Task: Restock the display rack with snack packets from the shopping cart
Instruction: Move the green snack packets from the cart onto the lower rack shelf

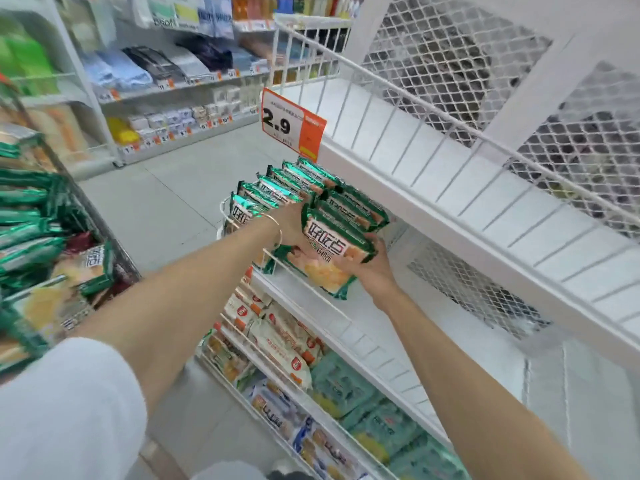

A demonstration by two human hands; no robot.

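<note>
- Right hand [367,268], fingers curled under, and left hand [291,223], fingers hidden, seat snack packets [332,237] on the display rack [408,327] beside a stocked row [277,190].
- Shopping cart [114,237] holds many more; job seemingly early.

The left grip [293,226] has its fingers hidden behind the snack packets [337,237]. The shopping cart [114,242], at frame left, is blurred and cut by the edge. Small print on the price tag [292,124] is illegible.

the left arm wears a white short sleeve [69,393] and a thin bangle [277,225] at the wrist.
</note>
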